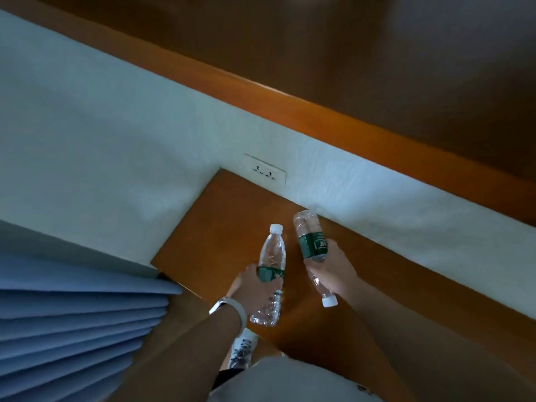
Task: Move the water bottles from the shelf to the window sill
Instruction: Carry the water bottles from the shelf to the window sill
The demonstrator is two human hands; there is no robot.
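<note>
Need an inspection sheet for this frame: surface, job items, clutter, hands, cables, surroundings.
Surface: orange-brown wooden ledge below the wall, bare where visible.
Job's things: two clear water bottles with green labels, both held; left bottle cap up, right bottle cap toward the person.
Clutter: nothing seen.
Hands: left hand wrapped around its bottle at the label, watch band on the wrist; right hand gripping the other bottle below its label.
Cables: nothing seen; wall outlet has nothing plugged in.
Surroundings: white wall, blue pleated curtain, a sneaker below.
</note>
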